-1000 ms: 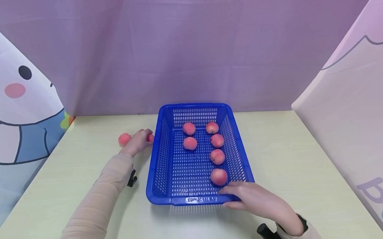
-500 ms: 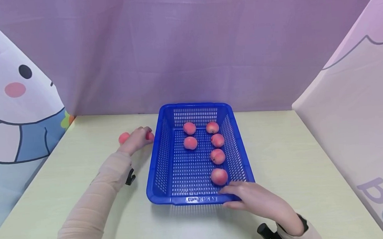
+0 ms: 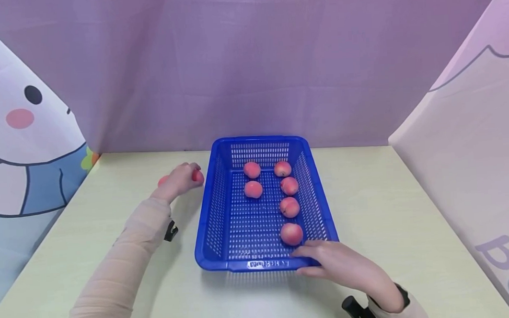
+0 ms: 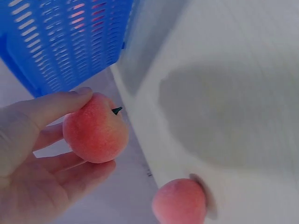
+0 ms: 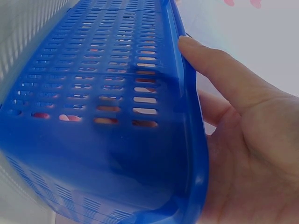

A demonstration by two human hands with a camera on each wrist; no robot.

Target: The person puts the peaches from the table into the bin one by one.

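Observation:
My left hand [image 3: 179, 179] holds a pinkish-red apple [image 4: 96, 129] between thumb and fingers, just outside the basket's left side. Its short dark green stem shows in the left wrist view. A second apple [image 4: 180, 201] rests on the table behind that hand, partly hidden by it in the head view. My right hand [image 3: 338, 262] grips the near right rim of the blue plastic basket [image 3: 266, 264], thumb outside and fingers over the inner side. Inside the basket, several apples [image 3: 289, 207] line the right side and two apples [image 3: 253, 189] sit at the far left.
The pale wooden table [image 3: 369, 196] extends on both sides of the basket. A purple cloth backdrop [image 3: 249, 63] hangs at the table's far edge. Printed cloth panels stand left and right. Each wrist wears a black camera mount [image 3: 355, 310].
The left hand has risen slightly with the apple and shifted a little left, covering more of the second apple. The right hand and basket have stayed in place.

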